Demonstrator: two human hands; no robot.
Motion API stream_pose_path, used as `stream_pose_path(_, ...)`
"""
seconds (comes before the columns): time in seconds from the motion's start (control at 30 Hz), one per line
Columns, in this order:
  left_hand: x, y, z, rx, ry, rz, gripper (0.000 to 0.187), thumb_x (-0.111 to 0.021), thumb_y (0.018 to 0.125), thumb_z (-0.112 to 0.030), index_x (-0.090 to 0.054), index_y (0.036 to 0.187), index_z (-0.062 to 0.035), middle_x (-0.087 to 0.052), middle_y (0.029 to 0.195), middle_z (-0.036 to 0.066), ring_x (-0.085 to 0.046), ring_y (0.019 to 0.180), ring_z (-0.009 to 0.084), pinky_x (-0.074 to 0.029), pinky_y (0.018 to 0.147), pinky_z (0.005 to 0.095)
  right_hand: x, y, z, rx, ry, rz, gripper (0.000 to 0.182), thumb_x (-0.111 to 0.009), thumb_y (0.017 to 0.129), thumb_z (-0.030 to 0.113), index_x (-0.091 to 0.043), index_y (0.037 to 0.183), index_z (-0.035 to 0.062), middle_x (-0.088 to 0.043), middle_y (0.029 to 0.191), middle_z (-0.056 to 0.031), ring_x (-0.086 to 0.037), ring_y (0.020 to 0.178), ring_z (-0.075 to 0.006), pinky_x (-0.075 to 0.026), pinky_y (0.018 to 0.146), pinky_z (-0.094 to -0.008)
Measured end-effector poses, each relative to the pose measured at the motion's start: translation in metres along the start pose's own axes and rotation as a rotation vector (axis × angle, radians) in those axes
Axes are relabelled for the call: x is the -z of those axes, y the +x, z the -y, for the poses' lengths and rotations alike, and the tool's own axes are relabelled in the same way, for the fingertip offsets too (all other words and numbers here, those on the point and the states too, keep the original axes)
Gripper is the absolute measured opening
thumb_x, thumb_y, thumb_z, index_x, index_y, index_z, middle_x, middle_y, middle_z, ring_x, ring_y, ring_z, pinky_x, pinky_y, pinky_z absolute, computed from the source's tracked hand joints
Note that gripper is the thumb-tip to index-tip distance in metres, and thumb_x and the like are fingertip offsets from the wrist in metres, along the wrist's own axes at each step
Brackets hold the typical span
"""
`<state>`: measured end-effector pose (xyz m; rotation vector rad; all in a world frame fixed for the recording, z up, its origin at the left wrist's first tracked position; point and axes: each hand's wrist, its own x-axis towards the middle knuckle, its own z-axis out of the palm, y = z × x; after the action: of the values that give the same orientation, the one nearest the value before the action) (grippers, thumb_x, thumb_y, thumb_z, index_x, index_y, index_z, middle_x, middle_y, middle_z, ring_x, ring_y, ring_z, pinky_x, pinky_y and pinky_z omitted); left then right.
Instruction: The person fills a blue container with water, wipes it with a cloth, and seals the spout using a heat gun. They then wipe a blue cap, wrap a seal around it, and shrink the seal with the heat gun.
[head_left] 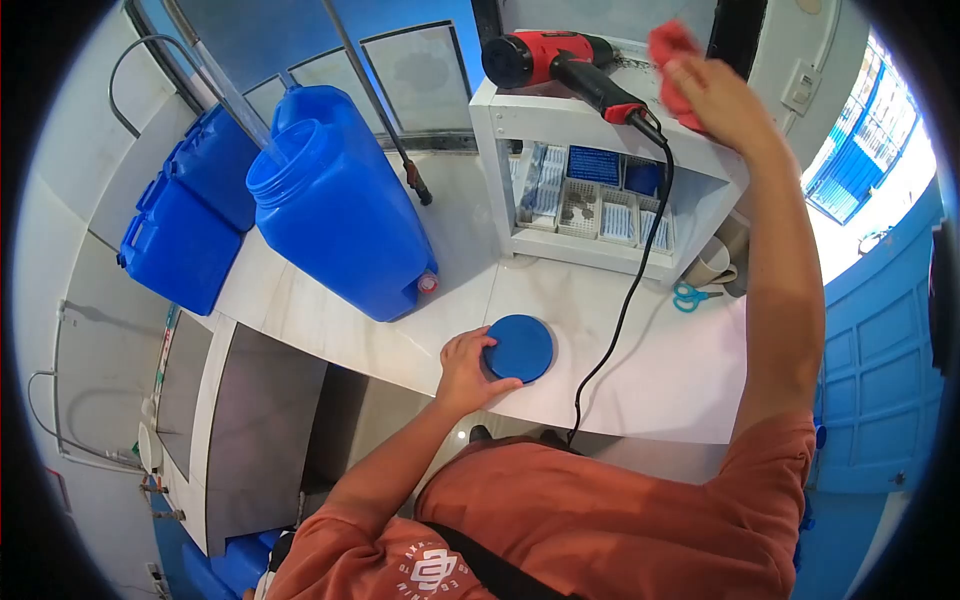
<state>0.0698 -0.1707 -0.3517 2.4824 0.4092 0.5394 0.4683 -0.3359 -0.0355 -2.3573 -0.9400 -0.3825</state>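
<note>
A round blue lid point(518, 349) lies on the white counter point(455, 345). My left hand point(473, 374) grips its left edge between thumb and fingers. Up at the right, my right hand point(722, 98) holds a red cloth point(676, 70), blurred by motion, over the top of a white shelf point(620, 262). A red and black heat gun point(560, 68) lies on that shelf top, left of the cloth, with its black cord point(628, 300) hanging down across the counter. Left of the lid stands a large blue container point(350, 210) with its mouth uncovered and a clear tube in it.
Two more blue containers point(185, 240) stand at the left. Small baskets point(617, 218) with packets sit inside the shelf. Light-blue scissors point(690, 297) and a cup point(708, 262) are at the counter's right. A thin dark rod point(385, 110) leans behind the large container.
</note>
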Motion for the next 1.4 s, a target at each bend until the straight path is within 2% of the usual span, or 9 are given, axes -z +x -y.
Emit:
stream_pose_path(0.17, 0.011, -0.003, 0.0, 0.045, -0.026, 0.045, 0.089, -0.093, 0.058, -0.042, -0.052, 0.127, -0.0045, -0.051, 0.14, 0.02, -0.049, 0.126, 0.0376, -0.038, 0.106, 0.0485, -0.01, -0.016, 0.015, -0.012, -0.161, 0.156, 0.048, -0.046, 0.101, 0.051, -0.067, 0.125, 0.0154, -0.069, 0.117, -0.0173, -0.065, 0.109, -0.0328, -0.048, 0.097, -0.0399)
stream_pose_path(0.23, 0.016, -0.002, -0.001, 0.095, -0.139, 0.06, 0.089, -0.093, 0.059, -0.039, -0.05, 0.129, -0.0037, -0.048, 0.142, 0.021, -0.05, 0.124, 0.0391, -0.043, 0.104, 0.0487, 0.004, -0.051, 0.039, 0.218, 0.145, -0.454, 0.041, -0.054, 0.1, 0.041, -0.067, 0.121, 0.0078, -0.069, 0.113, -0.0163, -0.066, 0.105, -0.0269, -0.049, 0.094, -0.0347)
stream_pose_path(0.43, 0.011, 0.001, 0.009, 0.492, -0.478, 0.089, 0.087, -0.085, 0.076, -0.021, -0.035, 0.146, -0.0078, -0.043, 0.142, 0.018, -0.056, 0.118, 0.027, -0.052, 0.093, 0.0379, -0.035, -0.18, 0.111, 0.354, 0.584, 0.109, 0.021, -0.061, 0.094, 0.018, -0.068, 0.108, 0.0039, -0.068, 0.104, -0.0137, -0.066, 0.095, -0.0318, -0.051, 0.086, -0.04)
stream_pose_path(0.6, 0.041, 0.024, 0.004, 0.759, -0.959, 0.078, 0.072, -0.07, 0.089, -0.006, -0.032, 0.15, -0.0078, -0.055, 0.12, 0.014, -0.059, 0.101, 0.0184, -0.051, 0.087, 0.0334, -0.174, -0.124, 0.101, -0.044, 0.137, 0.277, 0.022, -0.061, 0.091, 0.016, -0.07, 0.108, 0.004, -0.069, 0.103, -0.0192, -0.066, 0.099, -0.0378, -0.051, 0.088, -0.0471)
stream_pose_path(0.77, 0.079, 0.021, 0.009, 0.503, -0.925, 0.145, 0.063, -0.069, 0.089, -0.006, -0.039, 0.145, -0.0064, -0.056, 0.105, 0.007, -0.058, 0.085, 0.0132, -0.05, 0.077, 0.0272, -0.18, -0.084, 0.112, -0.151, -0.063, 0.523, 0.017, -0.061, 0.088, 0.01, -0.072, 0.098, 0.0016, -0.071, 0.1, -0.0212, -0.067, 0.098, -0.0392, -0.052, 0.087, -0.0475)
stream_pose_path(0.87, 0.106, 0.01, 0.018, 0.255, -0.604, 0.202, 0.057, -0.071, 0.087, -0.009, -0.047, 0.139, -0.0065, -0.058, 0.101, 0.006, -0.059, 0.079, 0.0147, -0.05, 0.071, 0.0278, -0.179, -0.125, 0.148, 0.266, 0.273, 0.599, 0.019, -0.06, 0.09, 0.017, -0.073, 0.093, 0.0033, -0.07, 0.092, -0.0223, -0.068, 0.09, -0.0385, -0.052, 0.08, -0.047)
stream_pose_path(0.93, 0.122, 0.007, 0.022, 0.267, -0.543, 0.232, 0.055, -0.071, 0.087, -0.009, -0.049, 0.137, -0.0069, -0.059, 0.101, 0.008, -0.06, 0.081, 0.0175, -0.049, 0.072, 0.029, -0.234, -0.141, 0.178, 0.349, -0.137, 0.777, 0.017, -0.061, 0.087, 0.014, -0.074, 0.092, 0.0039, -0.071, 0.089, -0.0215, -0.07, 0.087, -0.0354, -0.054, 0.081, -0.0439)
stream_pose_path(1.07, 0.136, -0.004, 0.034, 0.229, -0.595, 0.271, 0.048, -0.071, 0.087, -0.004, -0.055, 0.132, -0.0061, -0.059, 0.105, 0.006, -0.056, 0.092, 0.0133, -0.046, 0.082, 0.0259, -0.351, -0.106, 0.181, 0.206, -0.322, 0.463, 0.016, -0.061, 0.085, 0.008, -0.076, 0.089, 0.0049, -0.073, 0.091, -0.0161, -0.073, 0.089, -0.0323, -0.059, 0.072, -0.0418)
stream_pose_path(1.4, 0.148, -0.023, 0.048, 0.199, -0.632, 0.297, 0.027, -0.065, 0.087, -0.001, -0.071, 0.113, -0.008, -0.056, 0.095, 0.007, -0.054, 0.09, 0.0192, -0.044, 0.079, 0.029, -0.421, -0.066, 0.153, 0.067, -0.442, 0.434, 0.017, -0.061, 0.087, 0.009, -0.078, 0.086, 0.0097, -0.075, 0.087, -0.0108, -0.074, 0.084, -0.0283, -0.059, 0.066, -0.0387)
